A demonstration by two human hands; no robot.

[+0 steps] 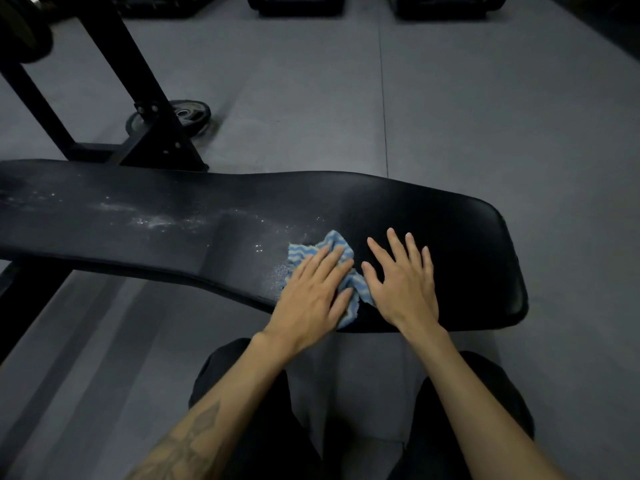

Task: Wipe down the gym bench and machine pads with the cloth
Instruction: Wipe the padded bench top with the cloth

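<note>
A long black padded gym bench runs across the view, dusted with white specks and wet droplets on its left and middle parts. A blue-and-white striped cloth lies crumpled on the pad near its front edge. My left hand presses flat on the cloth, fingers spread over it. My right hand rests flat on the bare pad just right of the cloth, its thumb beside the cloth's edge, fingers apart and holding nothing.
A black steel rack frame stands behind the bench at the left, with a weight plate lying on the grey floor beside it. Dark equipment bases line the far edge. My knees in black trousers are below the bench.
</note>
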